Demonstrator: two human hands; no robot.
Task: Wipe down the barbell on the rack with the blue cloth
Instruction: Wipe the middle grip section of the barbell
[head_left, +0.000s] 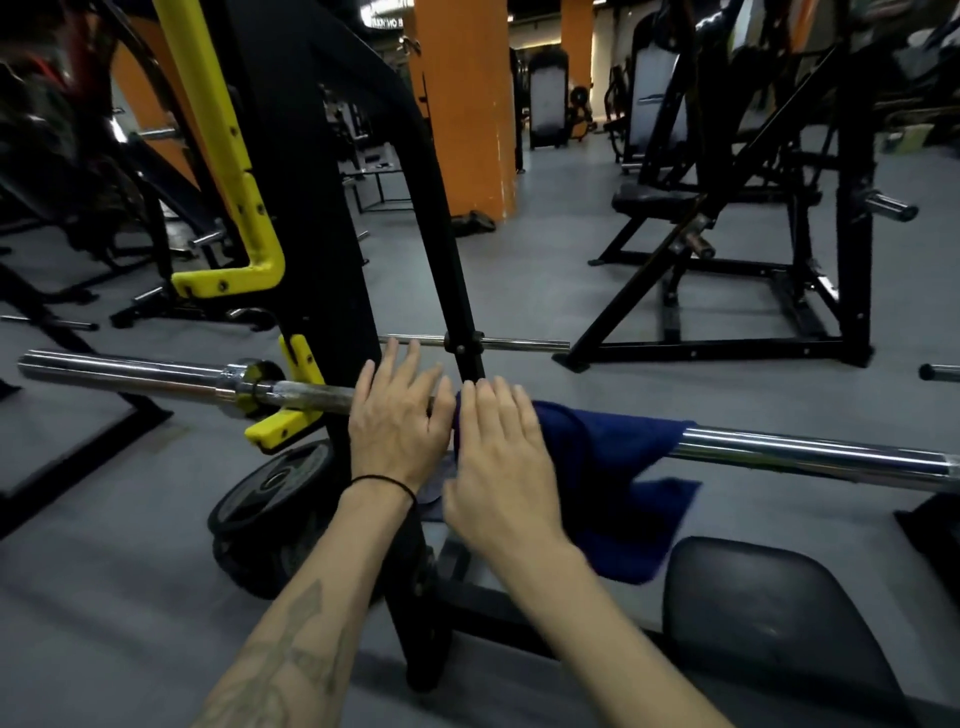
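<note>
**Two flat hands on the bar**

From the head camera: the barbell (810, 457) is lying across the yellow hook (283, 423) so it is not rolling. The blue cloth (618, 467) is hanging over it, under and just right of the right hand (498, 467). Both hands are lying open, fingers straight. The left hand (397, 431) is probably touching bare bar; the blur is making that hard to tell.

Both forearms are bare, with no sleeves in view. A thin black band (383, 483) circles the wrist just below the left hand (397, 415). A dark line tattoo (291, 660) with angular, leaf-like shapes runs along the left forearm at the lower left of the frame. The right hand (501, 467) wears nothing.
</note>
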